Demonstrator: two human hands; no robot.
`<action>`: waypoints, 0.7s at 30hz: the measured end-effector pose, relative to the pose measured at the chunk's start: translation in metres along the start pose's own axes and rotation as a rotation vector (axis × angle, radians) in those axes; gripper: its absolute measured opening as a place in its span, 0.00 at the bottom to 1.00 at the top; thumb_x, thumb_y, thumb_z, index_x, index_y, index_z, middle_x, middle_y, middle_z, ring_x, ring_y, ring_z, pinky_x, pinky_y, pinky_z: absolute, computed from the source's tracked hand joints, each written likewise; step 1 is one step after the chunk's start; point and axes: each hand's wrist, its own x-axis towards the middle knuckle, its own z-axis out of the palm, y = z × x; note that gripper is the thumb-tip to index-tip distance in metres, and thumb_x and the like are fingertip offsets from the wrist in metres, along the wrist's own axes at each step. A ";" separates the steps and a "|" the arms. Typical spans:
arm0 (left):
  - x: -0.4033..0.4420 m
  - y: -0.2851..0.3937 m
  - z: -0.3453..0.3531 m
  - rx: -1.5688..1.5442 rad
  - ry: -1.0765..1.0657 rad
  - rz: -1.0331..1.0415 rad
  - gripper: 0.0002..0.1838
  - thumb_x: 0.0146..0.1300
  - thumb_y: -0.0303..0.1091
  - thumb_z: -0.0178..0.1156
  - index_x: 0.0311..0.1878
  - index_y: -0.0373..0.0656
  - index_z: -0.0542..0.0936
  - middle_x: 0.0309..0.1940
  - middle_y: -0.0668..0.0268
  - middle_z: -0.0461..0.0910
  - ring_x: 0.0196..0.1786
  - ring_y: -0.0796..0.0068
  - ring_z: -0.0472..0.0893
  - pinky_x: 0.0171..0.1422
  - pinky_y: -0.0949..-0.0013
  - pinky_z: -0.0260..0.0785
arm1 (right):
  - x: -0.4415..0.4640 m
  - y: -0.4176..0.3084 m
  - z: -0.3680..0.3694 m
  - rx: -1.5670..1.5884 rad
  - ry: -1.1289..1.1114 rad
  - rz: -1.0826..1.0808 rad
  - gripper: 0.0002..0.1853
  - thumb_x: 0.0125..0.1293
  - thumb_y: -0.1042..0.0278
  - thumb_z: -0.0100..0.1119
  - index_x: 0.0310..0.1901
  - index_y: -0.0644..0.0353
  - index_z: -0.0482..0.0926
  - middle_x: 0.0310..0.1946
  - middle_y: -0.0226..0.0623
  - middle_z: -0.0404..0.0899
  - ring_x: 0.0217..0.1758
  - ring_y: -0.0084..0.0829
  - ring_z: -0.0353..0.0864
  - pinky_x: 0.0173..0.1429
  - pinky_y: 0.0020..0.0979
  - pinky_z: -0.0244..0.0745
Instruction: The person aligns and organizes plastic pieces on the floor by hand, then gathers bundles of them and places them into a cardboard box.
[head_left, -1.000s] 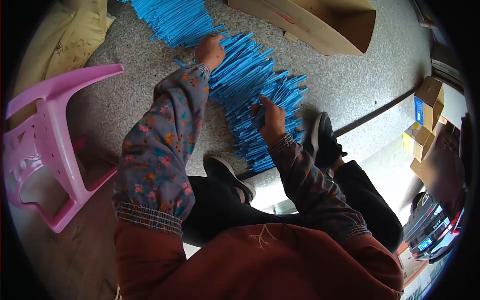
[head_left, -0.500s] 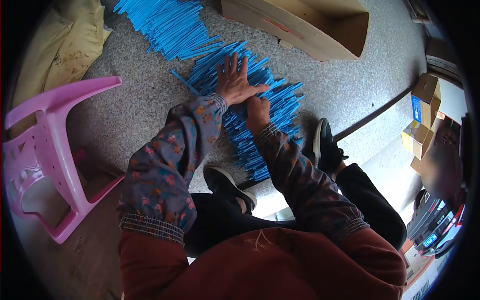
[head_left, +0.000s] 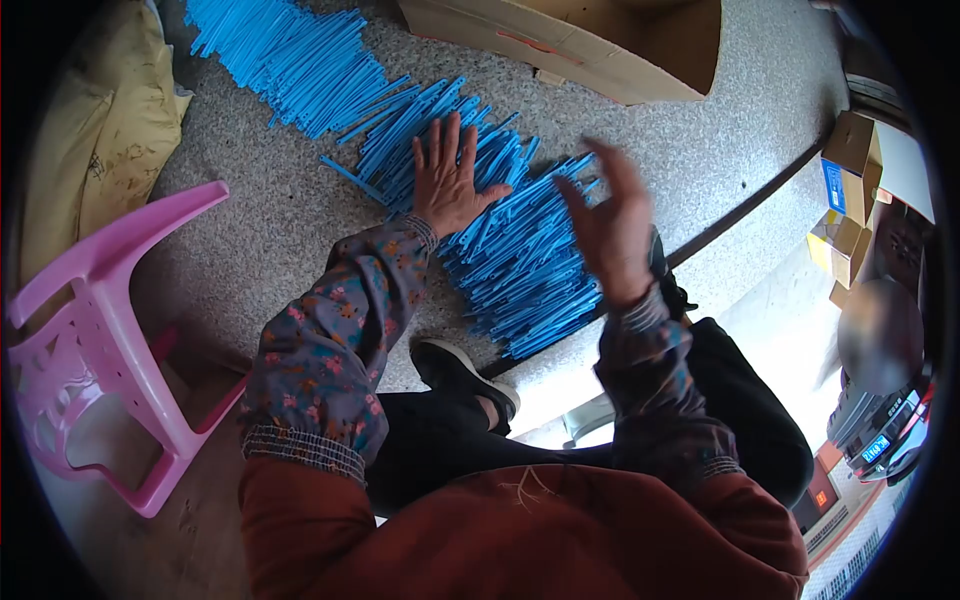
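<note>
Many thin blue sticks (head_left: 520,265) lie in a heap on the speckled grey floor between my feet and the cardboard box. My left hand (head_left: 450,183) rests flat on the heap's upper part, its fingers spread over the sticks. Over the heap's right edge, my right hand (head_left: 615,220) is raised, with thumb and fingers apart and nothing seen between them; it is slightly blurred. A second spread of blue sticks (head_left: 290,65) reaches toward the top left, adjoining the first heap.
An open cardboard box (head_left: 540,50) stands beyond the sticks. At left are a pink plastic chair (head_left: 130,330) and a yellowish sack (head_left: 110,130). Small cartons (head_left: 845,190) sit at right. My black shoe (head_left: 455,375) is near the heap's lower left. A dark groove (head_left: 750,205) crosses the floor.
My right hand has lifted off the sticks beside my left hand, moved right and opened. My left hand still lies on the heap. The whole view has shifted slightly.
</note>
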 end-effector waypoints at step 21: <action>0.001 0.000 -0.008 -0.062 0.046 0.058 0.57 0.53 0.74 0.54 0.72 0.35 0.53 0.74 0.45 0.44 0.76 0.41 0.40 0.74 0.34 0.32 | -0.015 0.055 -0.029 -0.508 -0.137 -0.029 0.06 0.56 0.68 0.60 0.34 0.52 0.73 0.27 0.37 0.79 0.27 0.47 0.80 0.28 0.44 0.73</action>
